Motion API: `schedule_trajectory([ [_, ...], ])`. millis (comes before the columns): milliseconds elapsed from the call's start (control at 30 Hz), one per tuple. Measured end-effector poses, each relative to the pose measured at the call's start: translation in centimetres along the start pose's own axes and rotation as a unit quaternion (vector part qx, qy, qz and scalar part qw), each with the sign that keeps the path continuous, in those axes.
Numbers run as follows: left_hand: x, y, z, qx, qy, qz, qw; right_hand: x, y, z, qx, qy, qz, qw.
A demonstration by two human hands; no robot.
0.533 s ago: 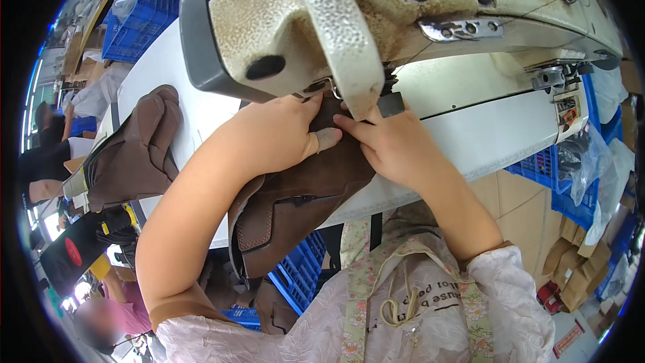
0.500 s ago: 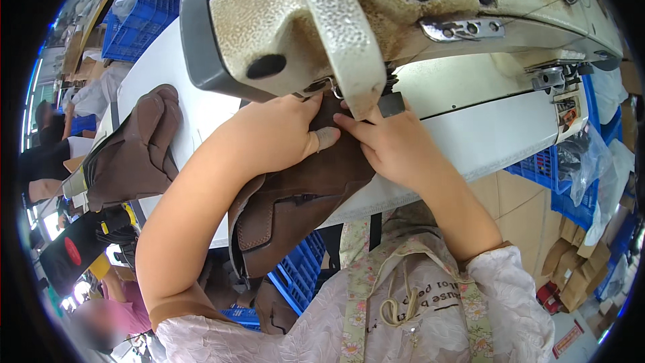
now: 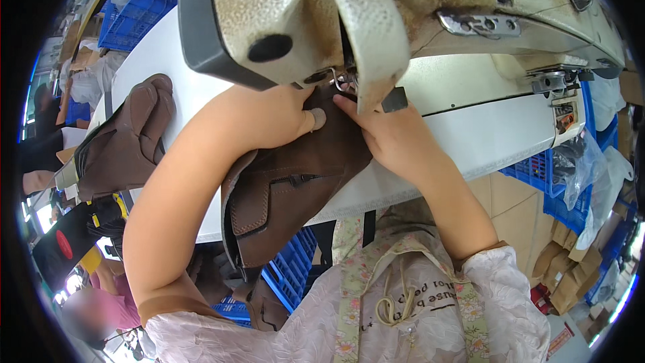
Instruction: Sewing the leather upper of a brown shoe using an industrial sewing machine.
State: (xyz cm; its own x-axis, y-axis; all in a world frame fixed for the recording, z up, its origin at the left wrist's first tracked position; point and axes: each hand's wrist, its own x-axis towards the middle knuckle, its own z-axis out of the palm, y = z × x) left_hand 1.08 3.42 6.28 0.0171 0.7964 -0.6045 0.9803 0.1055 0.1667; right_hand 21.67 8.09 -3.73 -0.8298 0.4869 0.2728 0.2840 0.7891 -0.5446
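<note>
A brown leather boot upper (image 3: 285, 195) with a zip and stitched seams lies under the head of a sewing machine (image 3: 376, 33), its lower end hanging over the table's front edge. My left hand (image 3: 279, 117) grips its upper left part; the thumb wears a pale cover, and the other fingertips are hidden beneath the machine head. On the right side of the same piece, my right hand (image 3: 395, 136) holds the leather, index finger stretched toward the needle area and remaining fingers partly hidden. The machine covers the exact stitching point.
More brown leather uppers (image 3: 127, 134) lie on the white table (image 3: 457, 134) at left. Blue crates (image 3: 292, 272) stand below the table, with others (image 3: 138, 10) at back left. Bags and cardboard (image 3: 568, 265) fill the right side. Another person (image 3: 114, 296) is at lower left.
The view has shifted slightly, so the machine appears a little higher and further right. Both hands stay on the boot upper, with the left thumb slightly nearer the needle area.
</note>
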Motion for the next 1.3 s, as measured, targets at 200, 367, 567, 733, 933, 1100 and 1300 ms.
schedule_trajectory([
  [200,-0.4,-2.8,-1.4,-0.080,-0.052,0.017,0.995,-0.3,0.1,-0.8,0.032,0.004,-0.026,0.999],
  [367,-6.4,3.5,-4.5,0.086,-0.050,0.039,0.994,-0.8,1.9,-1.2,0.034,0.008,-0.044,0.998],
  [567,-8.4,12.1,3.3,0.275,0.165,-0.031,0.947,0.9,4.2,-2.6,0.135,-0.054,-0.086,0.986],
  [733,-6.4,11.9,8.2,0.191,0.203,-0.079,0.957,2.7,6.0,-3.5,0.116,-0.082,-0.114,0.983],
  [933,-4.1,13.1,10.0,0.234,0.251,-0.140,0.929,5.2,7.8,-3.3,0.072,-0.095,-0.268,0.956],
  [1100,-2.3,12.7,10.6,0.208,0.274,-0.166,0.924,5.2,8.4,-2.7,0.099,-0.090,-0.276,0.952],
  [1300,-2.5,12.0,10.2,0.152,0.289,-0.121,0.938,4.5,9.3,-1.9,0.081,-0.059,-0.300,0.949],
])
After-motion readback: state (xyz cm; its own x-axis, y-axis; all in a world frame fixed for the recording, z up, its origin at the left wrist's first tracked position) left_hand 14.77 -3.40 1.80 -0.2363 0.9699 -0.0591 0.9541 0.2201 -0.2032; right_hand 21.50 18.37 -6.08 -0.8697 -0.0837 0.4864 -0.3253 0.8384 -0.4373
